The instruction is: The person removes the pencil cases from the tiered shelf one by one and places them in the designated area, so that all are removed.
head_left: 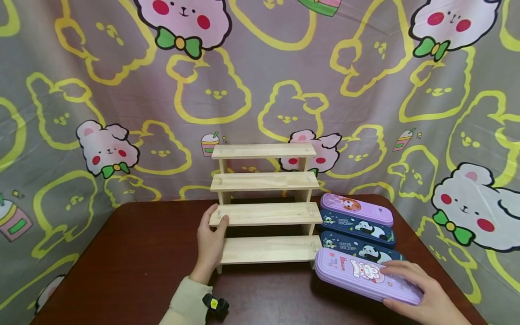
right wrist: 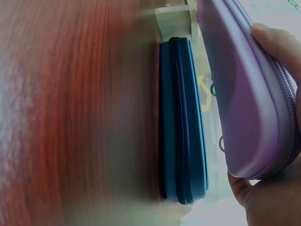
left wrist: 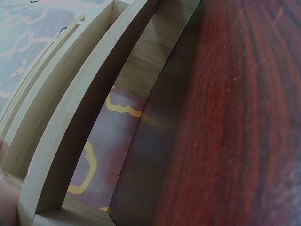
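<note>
A pale wooden stepped shelf with several tiers stands in the middle of the dark red table. My left hand grips its left end, thumb on the second tier from the bottom; in the left wrist view only the shelf planks and a fingertip edge show. My right hand holds the near end of a lilac pencil case at the shelf's right, fingers on top and thumb beneath. The lilac pencil case is raised above a navy case.
Right of the shelf lie two navy panda pencil cases and another purple case at the back. A cartoon-bear cloth hangs behind and around the table. The table's right edge is close to the cases.
</note>
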Action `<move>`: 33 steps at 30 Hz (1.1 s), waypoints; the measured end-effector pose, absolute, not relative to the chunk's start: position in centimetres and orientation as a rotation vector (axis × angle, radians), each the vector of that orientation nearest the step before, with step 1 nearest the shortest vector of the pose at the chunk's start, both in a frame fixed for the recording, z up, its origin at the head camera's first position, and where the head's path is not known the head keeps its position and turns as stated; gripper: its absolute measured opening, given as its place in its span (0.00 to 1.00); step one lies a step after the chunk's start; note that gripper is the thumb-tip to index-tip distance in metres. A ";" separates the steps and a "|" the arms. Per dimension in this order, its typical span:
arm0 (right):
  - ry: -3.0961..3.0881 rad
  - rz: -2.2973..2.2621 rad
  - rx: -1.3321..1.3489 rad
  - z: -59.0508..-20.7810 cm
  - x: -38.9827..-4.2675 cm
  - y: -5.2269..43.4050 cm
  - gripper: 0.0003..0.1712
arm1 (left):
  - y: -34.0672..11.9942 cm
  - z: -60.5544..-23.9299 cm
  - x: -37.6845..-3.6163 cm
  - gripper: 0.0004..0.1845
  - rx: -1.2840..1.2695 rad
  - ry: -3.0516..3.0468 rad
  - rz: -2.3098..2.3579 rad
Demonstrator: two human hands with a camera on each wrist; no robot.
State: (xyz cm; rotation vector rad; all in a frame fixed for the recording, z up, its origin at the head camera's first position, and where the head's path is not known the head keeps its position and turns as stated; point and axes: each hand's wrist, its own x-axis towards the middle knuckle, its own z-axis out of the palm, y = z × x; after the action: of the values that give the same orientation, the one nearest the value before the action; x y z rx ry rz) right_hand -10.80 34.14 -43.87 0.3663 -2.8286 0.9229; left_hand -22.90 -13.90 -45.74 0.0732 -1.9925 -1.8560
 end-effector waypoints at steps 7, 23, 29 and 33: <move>-2.878 0.885 0.297 -44.3 -10.7 35.4 0.29 | -13.8 -45.7 -22.9 0.27 0.080 -1.983 -1.858; -3.012 0.856 0.225 -45.1 -10.9 37.1 0.30 | -13.9 -45.8 -22.9 0.27 0.074 -1.982 -1.856; -3.022 0.823 0.301 -45.8 -11.3 37.1 0.30 | -13.8 -45.9 -23.0 0.26 0.076 -1.971 -1.861; -2.982 0.829 0.364 -46.1 -11.4 37.1 0.30 | -13.9 -45.9 -23.1 0.26 0.073 -1.971 -1.863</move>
State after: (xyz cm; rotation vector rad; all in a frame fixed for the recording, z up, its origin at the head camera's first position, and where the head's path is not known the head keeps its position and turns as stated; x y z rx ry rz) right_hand -11.42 37.07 -46.13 0.3640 -2.9817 0.8290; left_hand -23.07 -13.85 -45.92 0.0729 -1.9709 -1.8625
